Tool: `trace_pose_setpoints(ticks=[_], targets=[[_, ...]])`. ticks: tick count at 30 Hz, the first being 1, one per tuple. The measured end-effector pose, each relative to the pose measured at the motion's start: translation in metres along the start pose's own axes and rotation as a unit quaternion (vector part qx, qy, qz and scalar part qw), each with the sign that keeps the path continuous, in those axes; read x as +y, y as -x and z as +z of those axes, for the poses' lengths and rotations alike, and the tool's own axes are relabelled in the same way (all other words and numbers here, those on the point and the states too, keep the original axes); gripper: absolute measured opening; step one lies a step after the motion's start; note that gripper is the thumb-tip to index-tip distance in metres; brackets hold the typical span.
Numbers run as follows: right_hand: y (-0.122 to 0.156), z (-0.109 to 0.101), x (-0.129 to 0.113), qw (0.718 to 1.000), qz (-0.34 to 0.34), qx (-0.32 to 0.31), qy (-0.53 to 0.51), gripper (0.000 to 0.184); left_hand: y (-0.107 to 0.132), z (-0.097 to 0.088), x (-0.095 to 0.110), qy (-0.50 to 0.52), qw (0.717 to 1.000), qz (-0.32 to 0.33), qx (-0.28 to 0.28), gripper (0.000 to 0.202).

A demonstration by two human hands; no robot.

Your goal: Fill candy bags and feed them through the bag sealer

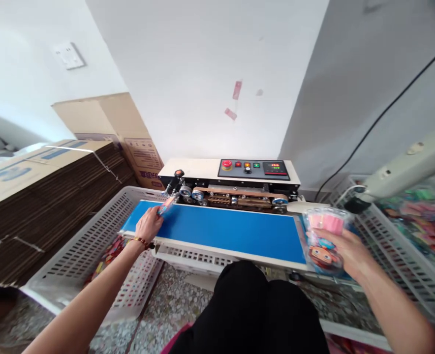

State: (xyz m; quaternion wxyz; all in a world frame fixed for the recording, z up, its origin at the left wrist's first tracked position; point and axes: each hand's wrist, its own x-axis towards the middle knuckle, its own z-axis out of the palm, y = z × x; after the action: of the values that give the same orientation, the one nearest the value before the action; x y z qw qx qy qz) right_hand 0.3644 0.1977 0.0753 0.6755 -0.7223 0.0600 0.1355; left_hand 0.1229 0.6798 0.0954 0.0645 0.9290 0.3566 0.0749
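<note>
My left hand [148, 224] rests on the left end of the blue conveyor belt [225, 230] of a band sealing machine [235, 187]. Its fingers pinch a small colourful packet [166, 205] by the machine's rollers. My right hand [345, 250] sits at the belt's right end, closed round a clear plastic bag [324, 236] with pink pieces inside and a cartoon print. A beaded bracelet circles my left wrist.
A white perforated crate [73, 250] with some packets stands at the left, another [398, 246] full of colourful packets at the right. Stacked flat cardboard [44, 196] lies far left. The control panel [253, 168] tops the machine. My black-clad knees [250, 305] are below the belt.
</note>
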Motion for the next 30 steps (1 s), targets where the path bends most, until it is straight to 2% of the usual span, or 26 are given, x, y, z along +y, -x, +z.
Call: trace_pose_setpoints(ticks=[3,4,6,9,13,15,17,19,20,25,28,30], targets=[[0.000,0.001,-0.001,0.999,0.048,0.002,-0.015,0.031,0.026,-0.003,0.000,0.112,0.991,0.042,0.051,0.044],[0.002,0.002,-0.002,0.999,0.048,0.004,-0.014,0.032,0.036,-0.003,0.007,0.166,0.983,0.054,0.055,0.044],[0.010,0.008,-0.006,0.999,0.048,-0.010,-0.017,0.035,0.055,-0.002,0.032,0.300,0.953,0.045,0.022,0.046],[0.033,0.024,-0.015,0.994,0.048,-0.084,-0.049,0.039,0.077,0.000,0.084,0.503,0.860,-0.009,-0.086,0.047],[0.072,0.056,-0.025,0.972,0.032,-0.200,-0.118,0.041,0.095,0.001,0.154,0.659,0.723,-0.058,-0.198,0.035],[0.087,0.071,-0.029,0.955,0.034,-0.247,-0.158,0.042,0.101,0.001,0.181,0.695,0.675,-0.068,-0.238,0.037],[0.098,0.083,-0.032,0.941,0.031,-0.277,-0.192,0.040,0.105,0.002,0.199,0.714,0.649,-0.063,-0.254,0.037],[0.105,0.090,-0.034,0.933,0.009,-0.289,-0.217,0.037,0.109,0.003,0.210,0.717,0.650,-0.046,-0.247,0.035],[0.108,0.093,-0.035,0.930,-0.005,-0.290,-0.225,0.035,0.111,0.004,0.214,0.710,0.661,-0.030,-0.239,0.034],[0.112,0.094,-0.029,0.944,-0.051,-0.266,-0.187,0.029,0.114,0.015,0.230,0.602,0.774,0.085,-0.178,0.047],[0.105,0.089,-0.018,0.964,-0.068,-0.221,-0.133,0.027,0.116,0.026,0.241,0.492,0.845,0.189,-0.095,0.044],[0.098,0.083,-0.010,0.972,-0.066,-0.195,-0.112,0.025,0.118,0.035,0.248,0.403,0.882,0.241,-0.038,0.052]])
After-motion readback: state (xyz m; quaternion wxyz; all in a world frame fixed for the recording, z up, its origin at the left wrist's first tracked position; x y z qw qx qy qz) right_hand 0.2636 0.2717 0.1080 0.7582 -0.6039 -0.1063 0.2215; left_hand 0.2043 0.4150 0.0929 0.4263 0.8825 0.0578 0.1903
